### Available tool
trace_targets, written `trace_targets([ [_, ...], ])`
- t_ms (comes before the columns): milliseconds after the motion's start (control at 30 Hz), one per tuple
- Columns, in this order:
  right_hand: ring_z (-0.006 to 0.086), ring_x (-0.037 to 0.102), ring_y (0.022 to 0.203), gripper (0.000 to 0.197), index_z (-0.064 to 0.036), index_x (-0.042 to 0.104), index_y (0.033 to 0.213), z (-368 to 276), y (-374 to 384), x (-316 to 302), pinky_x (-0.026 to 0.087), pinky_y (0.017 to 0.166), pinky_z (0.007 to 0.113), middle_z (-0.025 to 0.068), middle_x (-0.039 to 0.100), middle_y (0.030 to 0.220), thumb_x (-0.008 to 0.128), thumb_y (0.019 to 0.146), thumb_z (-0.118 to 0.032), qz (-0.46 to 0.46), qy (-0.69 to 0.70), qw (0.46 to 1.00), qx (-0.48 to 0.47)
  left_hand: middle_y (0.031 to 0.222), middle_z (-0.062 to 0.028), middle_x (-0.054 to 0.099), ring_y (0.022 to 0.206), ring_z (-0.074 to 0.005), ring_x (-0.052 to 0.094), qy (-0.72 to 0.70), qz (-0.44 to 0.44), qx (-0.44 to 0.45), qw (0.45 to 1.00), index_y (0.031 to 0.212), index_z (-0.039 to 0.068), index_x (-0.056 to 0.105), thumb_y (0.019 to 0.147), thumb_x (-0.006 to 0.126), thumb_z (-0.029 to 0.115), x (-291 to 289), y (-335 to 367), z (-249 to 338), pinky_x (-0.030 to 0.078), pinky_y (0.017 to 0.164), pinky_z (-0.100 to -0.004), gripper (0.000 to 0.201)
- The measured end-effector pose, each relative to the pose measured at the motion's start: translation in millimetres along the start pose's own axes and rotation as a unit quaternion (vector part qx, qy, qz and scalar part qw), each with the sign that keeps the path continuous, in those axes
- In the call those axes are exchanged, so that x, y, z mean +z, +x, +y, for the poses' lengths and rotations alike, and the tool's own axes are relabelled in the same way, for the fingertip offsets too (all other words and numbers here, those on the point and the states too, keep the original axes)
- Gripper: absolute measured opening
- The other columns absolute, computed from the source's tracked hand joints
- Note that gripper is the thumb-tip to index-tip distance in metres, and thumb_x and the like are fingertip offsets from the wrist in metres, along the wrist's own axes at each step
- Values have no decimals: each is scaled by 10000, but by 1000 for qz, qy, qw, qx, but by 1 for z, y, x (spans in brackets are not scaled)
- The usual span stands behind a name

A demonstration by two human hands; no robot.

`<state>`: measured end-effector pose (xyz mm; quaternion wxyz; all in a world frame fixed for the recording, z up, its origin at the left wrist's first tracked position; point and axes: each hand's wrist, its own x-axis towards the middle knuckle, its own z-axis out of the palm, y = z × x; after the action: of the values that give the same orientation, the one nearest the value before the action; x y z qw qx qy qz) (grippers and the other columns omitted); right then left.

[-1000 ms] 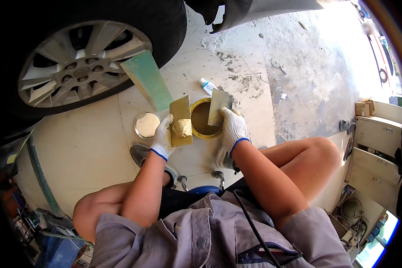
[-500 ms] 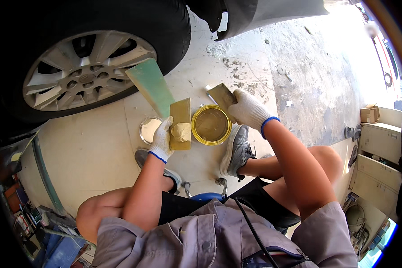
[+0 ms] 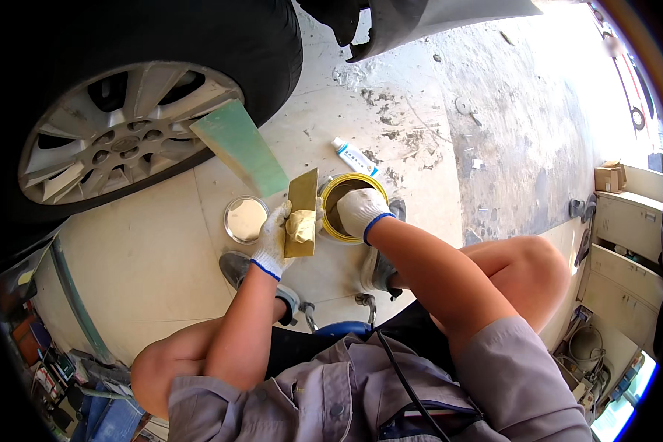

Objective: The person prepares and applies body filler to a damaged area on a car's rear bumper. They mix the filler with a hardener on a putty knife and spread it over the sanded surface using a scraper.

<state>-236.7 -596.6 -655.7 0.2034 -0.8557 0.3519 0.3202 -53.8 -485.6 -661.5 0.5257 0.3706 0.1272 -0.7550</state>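
My gloved left hand [image 3: 274, 237] grips a flat yellowish-metal scraper [image 3: 302, 193] that bears a lump of pale beige putty [image 3: 300, 226]. Right beside it stands an open round can [image 3: 353, 177] with a yellow rim. My gloved right hand [image 3: 362, 211] reaches down into the can, its fingers closed. The spreader that this hand gripped a moment ago is now out of sight inside the can. To the left of my left hand lies a round can lid [image 3: 245, 219] on the floor.
A car wheel [image 3: 129, 136] fills the upper left, with a green sheet [image 3: 241, 145] by it. A white and blue tube [image 3: 356, 158] lies beyond the can. My shoes [image 3: 379, 269] flank the can and lid. Cabinets [image 3: 626, 232] line the right side.
My right hand has moved left and down into the can, taking its spreader out of sight. The white and blue tube has come into full view. My left hand's scraper has turned slightly.
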Motion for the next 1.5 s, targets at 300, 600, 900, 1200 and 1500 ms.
trace_targets([
  [300, 325, 716, 1046, 324, -85, 773, 1117, -9, 28, -11, 566, 884, 423, 151, 746, 1142, 624, 922, -296, -30, 3, 993, -117, 1401, -211, 615, 1079, -288, 711, 46, -2, -15, 999, 1521, -20, 420, 1105, 394, 365, -23, 7, 5, 595, 948, -425, 568],
  [600, 304, 633, 1264, 468, -104, 690, 1334, 7, 76, 28, 519, 1014, 406, 131, 662, 1384, 606, 960, -372, -105, 176, 976, -74, 1210, -118, 692, 1058, -271, 709, 114, 135, -15, 984, 1365, 51, 567, 1085, 492, 405, -5, 4, 0, 595, 918, -440, 458],
  [900, 291, 604, 1311, 490, -90, 663, 1368, 11, 72, 29, 501, 1046, 397, 125, 636, 1427, 592, 978, -379, -132, 303, 943, -25, 1271, -111, 664, 1108, -254, 683, 86, 141, 12, 986, 1383, 37, 563, 1076, 543, 377, 14, 0, -2, 578, 949, -411, 459],
  [1200, 321, 723, 1072, 379, -38, 734, 1222, 18, 88, 45, 580, 877, 396, 192, 724, 1212, 608, 940, -258, -209, 324, 922, -37, 1257, -108, 670, 1102, -252, 684, 98, 148, 19, 984, 1379, 34, 567, 1075, 548, 376, 11, 3, -7, 574, 954, -403, 458],
  [1500, 368, 726, 1020, 200, -48, 799, 1018, 6, 83, 62, 595, 844, 411, 219, 743, 1085, 686, 859, -91, -23, 248, 966, -73, 1250, -106, 671, 1094, -251, 686, 101, 138, 18, 985, 1369, 39, 573, 1074, 550, 370, 13, 4, -4, 576, 946, -411, 444],
])
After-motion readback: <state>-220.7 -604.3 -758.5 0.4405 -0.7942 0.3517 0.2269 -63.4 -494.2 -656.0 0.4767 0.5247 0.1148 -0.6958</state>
